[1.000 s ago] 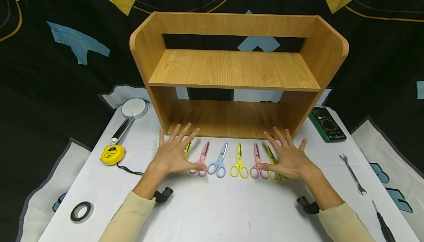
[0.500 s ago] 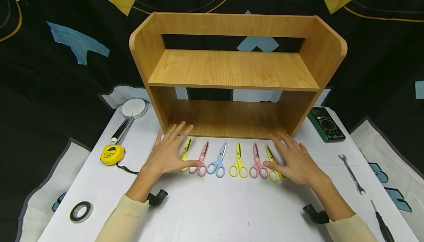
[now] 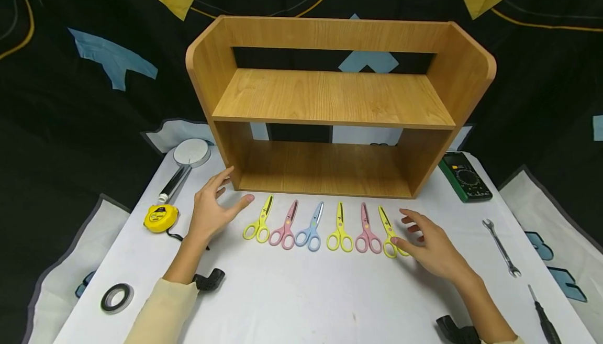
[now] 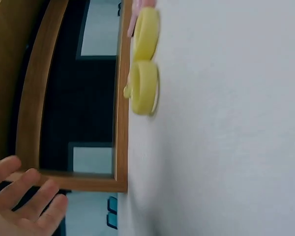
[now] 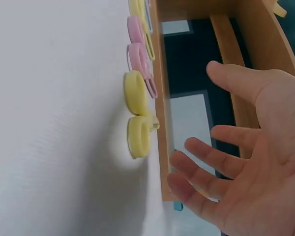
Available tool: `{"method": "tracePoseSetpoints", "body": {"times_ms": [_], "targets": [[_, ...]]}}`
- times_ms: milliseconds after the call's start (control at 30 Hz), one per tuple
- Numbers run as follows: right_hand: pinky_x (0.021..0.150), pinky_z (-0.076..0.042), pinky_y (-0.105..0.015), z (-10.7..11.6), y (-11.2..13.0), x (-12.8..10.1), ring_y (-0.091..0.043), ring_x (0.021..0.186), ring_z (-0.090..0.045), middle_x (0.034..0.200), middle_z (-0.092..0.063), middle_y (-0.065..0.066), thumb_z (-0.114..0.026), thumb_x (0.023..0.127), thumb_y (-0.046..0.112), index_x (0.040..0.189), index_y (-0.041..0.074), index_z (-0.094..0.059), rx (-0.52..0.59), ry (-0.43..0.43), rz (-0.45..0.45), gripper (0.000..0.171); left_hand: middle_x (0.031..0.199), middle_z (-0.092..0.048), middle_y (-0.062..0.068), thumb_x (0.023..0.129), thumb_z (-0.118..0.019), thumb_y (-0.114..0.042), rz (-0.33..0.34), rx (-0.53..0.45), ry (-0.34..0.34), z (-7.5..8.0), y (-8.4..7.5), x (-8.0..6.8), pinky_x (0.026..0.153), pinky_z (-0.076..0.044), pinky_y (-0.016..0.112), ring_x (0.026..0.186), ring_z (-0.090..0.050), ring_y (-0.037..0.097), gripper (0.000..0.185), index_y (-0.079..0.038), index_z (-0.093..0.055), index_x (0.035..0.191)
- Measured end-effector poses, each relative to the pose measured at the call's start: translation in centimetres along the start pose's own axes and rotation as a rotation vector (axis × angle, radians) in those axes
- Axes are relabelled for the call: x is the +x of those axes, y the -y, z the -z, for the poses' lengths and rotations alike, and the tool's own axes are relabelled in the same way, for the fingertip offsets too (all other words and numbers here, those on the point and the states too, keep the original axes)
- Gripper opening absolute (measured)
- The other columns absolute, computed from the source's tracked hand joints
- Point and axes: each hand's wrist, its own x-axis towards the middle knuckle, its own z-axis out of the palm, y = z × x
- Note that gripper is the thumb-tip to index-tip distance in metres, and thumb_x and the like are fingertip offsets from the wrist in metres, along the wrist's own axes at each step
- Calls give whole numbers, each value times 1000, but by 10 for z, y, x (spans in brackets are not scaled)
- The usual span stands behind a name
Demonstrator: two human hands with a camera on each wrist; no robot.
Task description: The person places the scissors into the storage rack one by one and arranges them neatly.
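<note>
Several scissors lie side by side in a row before the wooden shelf point(image 3: 330, 98): yellow scissors point(image 3: 259, 223) at the left end, pink scissors point(image 3: 284, 231), blue scissors point(image 3: 309, 233), yellow scissors point(image 3: 339, 231), pink scissors point(image 3: 366, 234), and yellow scissors point(image 3: 389, 235) at the right end. My left hand point(image 3: 209, 210) hovers left of the row with loosely bent fingers, holding nothing. Over the right end my right hand point(image 3: 433, 244) hangs, its thumb overlapping the yellow handles in the head view. The right wrist view shows that hand's fingers apart from the scissors.
On the left lie a magnifying glass point(image 3: 181, 168), a yellow tape measure point(image 3: 160, 218) and a roll of black tape point(image 3: 116, 298). A multimeter point(image 3: 465, 176), a wrench point(image 3: 501, 247) and a screwdriver point(image 3: 544, 315) lie on the right of the white table point(image 3: 301, 302).
Both hands have drawn apart from over the scissors, the left going leftward and the right going right and toward me. Their spread fingers have relaxed. The scissors stay in place.
</note>
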Motion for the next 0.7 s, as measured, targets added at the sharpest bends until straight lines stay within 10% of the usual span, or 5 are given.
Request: {"method": "tracePoseSetpoints", "body": {"times_ms": [167,400,700], "targets": [[78,-55,-29,-2,-7,-5,-22,99,-63,125,-67,-13,-80,90,43,143,8,-58,62,-19,-59,66,141,-64,10,85,-86,-42,80,-153,-153,4,7,14,102,-60,48,122,-66,33,73,-13,-58,146],[75,-47,-25,-10,-14,-5,-21,94,-54,112,-65,-9,-86,85,35,138,4,-62,73,37,-112,66,135,-70,6,88,-81,-49,273,-308,-167,6,12,27,84,-58,9,114,-69,19,60,-22,-65,140],[69,-42,-25,-16,-16,-4,-20,88,-51,93,-60,-4,-85,84,18,121,4,-70,16,28,-148,43,121,-75,3,87,-84,-37,443,-551,-127,0,25,37,90,-62,18,102,-70,5,58,-8,-68,135]]}}
